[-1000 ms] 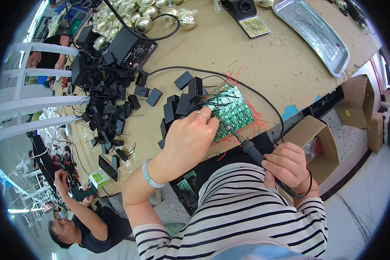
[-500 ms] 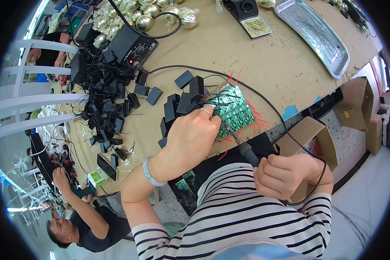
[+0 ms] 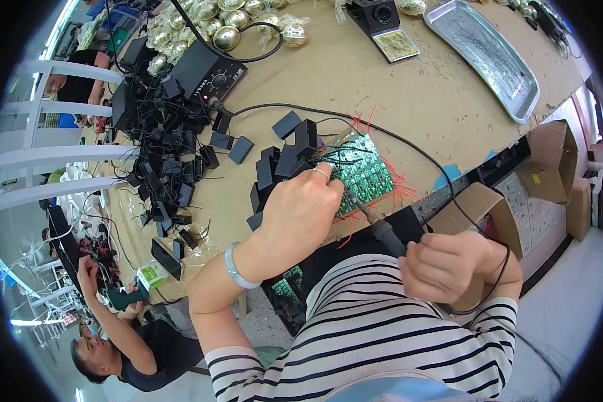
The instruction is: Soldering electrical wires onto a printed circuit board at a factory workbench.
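Observation:
My right hand (image 3: 442, 268) is closed around the handle of a soldering iron (image 3: 387, 236), whose tip points up and left to the near left part of a green circuit board panel (image 3: 372, 175). Thin red wires stick out around the panel's edges. Over its left side, my left hand (image 3: 301, 204) has its fingers pinched together close to the iron's tip. What they pinch is hidden behind the hand. Several black boxes (image 3: 305, 137) with black wires stand beside these fingers, and some of the wires reach across the panel.
A black soldering station (image 3: 211, 75) sits back left beside a heap of black boxes (image 3: 164, 144). Behind are gold round parts (image 3: 226, 37), an iron stand (image 3: 382, 20) and a metal tray (image 3: 489, 63). Cardboard boxes (image 3: 479, 208) stand right; a co-worker (image 3: 137, 348) sits left.
My right hand and the iron have shifted slightly to the right. My left hand stays pinched at the panel. The co-worker's raised hand has moved a little.

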`<control>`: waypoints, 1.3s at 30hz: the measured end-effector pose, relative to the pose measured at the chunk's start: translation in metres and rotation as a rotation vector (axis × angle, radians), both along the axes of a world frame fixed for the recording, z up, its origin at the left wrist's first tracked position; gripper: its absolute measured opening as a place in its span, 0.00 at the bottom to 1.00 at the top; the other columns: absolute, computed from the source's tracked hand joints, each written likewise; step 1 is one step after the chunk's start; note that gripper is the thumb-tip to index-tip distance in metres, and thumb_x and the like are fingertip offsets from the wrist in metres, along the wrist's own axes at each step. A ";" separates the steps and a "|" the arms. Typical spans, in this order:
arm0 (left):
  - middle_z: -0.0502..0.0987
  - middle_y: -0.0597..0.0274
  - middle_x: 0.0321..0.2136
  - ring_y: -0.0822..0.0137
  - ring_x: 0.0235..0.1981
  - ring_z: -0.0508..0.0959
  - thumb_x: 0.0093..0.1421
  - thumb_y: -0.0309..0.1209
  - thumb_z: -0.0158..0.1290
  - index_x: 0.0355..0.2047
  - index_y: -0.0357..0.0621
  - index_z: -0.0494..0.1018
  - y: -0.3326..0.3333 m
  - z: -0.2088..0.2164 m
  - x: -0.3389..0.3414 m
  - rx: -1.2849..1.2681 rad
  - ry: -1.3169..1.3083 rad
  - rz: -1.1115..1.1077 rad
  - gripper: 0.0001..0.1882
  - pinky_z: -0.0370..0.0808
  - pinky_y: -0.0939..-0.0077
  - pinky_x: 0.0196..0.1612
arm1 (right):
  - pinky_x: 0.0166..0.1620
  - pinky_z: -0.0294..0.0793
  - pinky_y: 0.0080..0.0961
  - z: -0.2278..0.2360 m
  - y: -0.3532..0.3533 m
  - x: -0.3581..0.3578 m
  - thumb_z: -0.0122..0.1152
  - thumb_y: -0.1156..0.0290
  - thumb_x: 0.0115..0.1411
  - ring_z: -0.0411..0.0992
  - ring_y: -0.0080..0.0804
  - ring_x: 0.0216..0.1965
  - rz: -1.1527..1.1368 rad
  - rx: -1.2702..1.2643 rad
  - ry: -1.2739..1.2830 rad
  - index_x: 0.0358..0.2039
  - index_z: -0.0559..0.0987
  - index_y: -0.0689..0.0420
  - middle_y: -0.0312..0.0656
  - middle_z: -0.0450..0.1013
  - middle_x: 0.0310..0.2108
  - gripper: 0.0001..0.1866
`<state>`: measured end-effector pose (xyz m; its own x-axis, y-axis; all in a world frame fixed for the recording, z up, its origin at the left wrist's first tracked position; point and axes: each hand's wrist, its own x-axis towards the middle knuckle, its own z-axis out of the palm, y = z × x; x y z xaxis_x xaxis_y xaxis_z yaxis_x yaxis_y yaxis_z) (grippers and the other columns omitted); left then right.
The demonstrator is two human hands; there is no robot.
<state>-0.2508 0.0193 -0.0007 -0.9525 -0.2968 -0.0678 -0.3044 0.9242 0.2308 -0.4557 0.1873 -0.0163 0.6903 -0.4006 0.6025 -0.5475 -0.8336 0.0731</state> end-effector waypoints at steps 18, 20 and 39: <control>0.75 0.53 0.32 0.60 0.32 0.80 0.45 0.22 0.58 0.25 0.38 0.73 0.008 0.009 -0.001 -0.131 -0.064 -0.001 0.06 0.79 0.70 0.27 | 0.26 0.74 0.33 -0.017 0.060 0.005 0.51 0.68 0.64 0.73 0.36 0.20 -0.590 0.061 -0.663 0.35 0.76 0.63 0.45 0.76 0.24 0.10; 0.71 0.57 0.32 0.58 0.35 0.76 0.49 0.22 0.56 0.29 0.39 0.74 0.010 0.012 0.001 -0.102 -0.085 0.053 0.06 0.76 0.66 0.33 | 0.26 0.75 0.33 -0.017 0.060 0.006 0.51 0.68 0.64 0.73 0.36 0.20 -0.589 0.070 -0.667 0.35 0.76 0.63 0.44 0.76 0.24 0.10; 0.77 0.61 0.34 0.61 0.35 0.78 0.48 0.18 0.60 0.42 0.38 0.81 0.028 -0.006 0.030 -0.016 0.353 0.120 0.18 0.76 0.62 0.49 | 0.27 0.74 0.33 -0.019 0.052 0.015 0.56 0.70 0.63 0.73 0.38 0.21 -0.498 0.309 -0.813 0.34 0.78 0.65 0.46 0.77 0.26 0.10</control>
